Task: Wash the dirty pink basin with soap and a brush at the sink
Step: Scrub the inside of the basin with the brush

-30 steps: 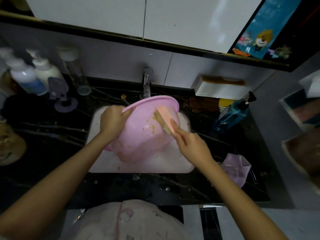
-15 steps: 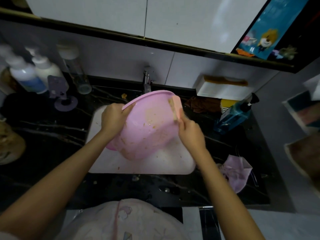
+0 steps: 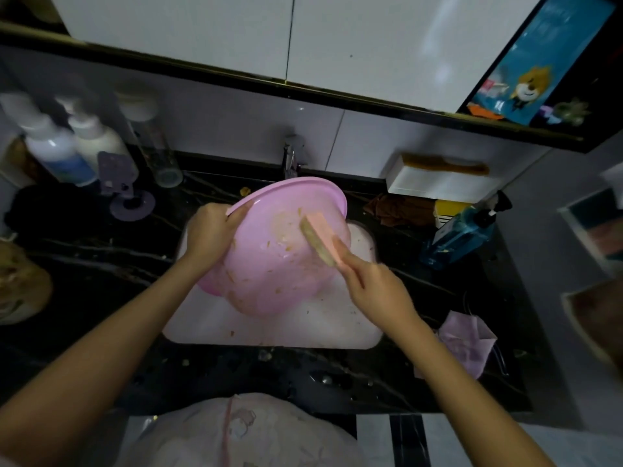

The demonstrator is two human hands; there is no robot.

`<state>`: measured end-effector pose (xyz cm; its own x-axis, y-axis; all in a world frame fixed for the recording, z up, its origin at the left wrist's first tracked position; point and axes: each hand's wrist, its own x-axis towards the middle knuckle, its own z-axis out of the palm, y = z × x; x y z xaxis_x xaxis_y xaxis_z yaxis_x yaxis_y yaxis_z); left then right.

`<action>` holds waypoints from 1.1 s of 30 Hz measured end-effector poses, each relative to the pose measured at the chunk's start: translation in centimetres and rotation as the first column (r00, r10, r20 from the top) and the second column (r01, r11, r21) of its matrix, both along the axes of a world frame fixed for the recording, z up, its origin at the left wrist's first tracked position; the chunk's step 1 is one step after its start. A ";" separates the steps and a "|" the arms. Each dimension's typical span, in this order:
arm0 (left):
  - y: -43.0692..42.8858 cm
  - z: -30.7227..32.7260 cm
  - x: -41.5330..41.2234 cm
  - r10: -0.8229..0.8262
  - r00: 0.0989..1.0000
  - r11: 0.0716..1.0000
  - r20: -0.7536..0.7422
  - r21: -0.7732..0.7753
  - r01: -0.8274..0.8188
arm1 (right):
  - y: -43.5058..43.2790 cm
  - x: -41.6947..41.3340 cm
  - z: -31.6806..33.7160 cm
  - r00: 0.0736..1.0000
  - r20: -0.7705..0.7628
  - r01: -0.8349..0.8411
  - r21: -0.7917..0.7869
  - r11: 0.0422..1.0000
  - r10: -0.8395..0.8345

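The pink basin (image 3: 276, 251) is tilted up over the white sink (image 3: 202, 328), its inside facing me and speckled with brown food bits. My left hand (image 3: 210, 230) grips its left rim. My right hand (image 3: 374, 284) holds a pink-backed brush (image 3: 318, 239) by its lower end. The brush's tan bristles press against the basin's inner right wall. The faucet (image 3: 291, 156) stands just behind the basin's top rim.
Pump bottles (image 3: 72, 143) and a clear bottle (image 3: 151, 143) stand at the back left on the black counter (image 3: 101, 264). A blue soap dispenser (image 3: 462, 230), a brown cloth (image 3: 397, 208) and a white box (image 3: 435, 180) sit at the right. A crumpled pink bag (image 3: 468, 342) lies near the sink's right corner.
The brush went up to the basin's top right rim, then came back down onto the inner right wall. My left hand kept its hold on the rim.
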<state>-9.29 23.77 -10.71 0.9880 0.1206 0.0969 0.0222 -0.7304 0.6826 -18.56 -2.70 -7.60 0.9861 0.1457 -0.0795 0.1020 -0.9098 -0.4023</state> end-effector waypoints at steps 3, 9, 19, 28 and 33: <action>-0.7 -0.1 -0.3 -0.032 0.999 0.999 0.024 0.003 0.032 | -2.0 2.5 -0.3 0.979 -0.016 0.205 0.029 0.978 -0.205; -0.7 0.1 0.2 -0.015 1.000 0.999 0.004 0.029 0.015 | 2.2 1.5 0.7 0.998 0.018 -0.058 0.059 0.997 0.057; -1.2 0.1 0.1 -0.025 0.999 0.999 0.032 0.033 0.024 | 0.6 1.1 0.6 0.997 0.030 -0.071 0.035 0.997 0.069; -2.0 0.0 0.3 -0.063 0.997 0.997 0.040 0.048 0.062 | 1.8 1.3 -0.1 0.998 0.043 0.035 0.076 0.996 -0.039; -1.7 0.1 -0.4 -0.063 0.998 0.998 0.022 0.026 0.063 | -2.6 0.8 -1.1 0.965 -0.036 0.260 0.055 0.964 -0.258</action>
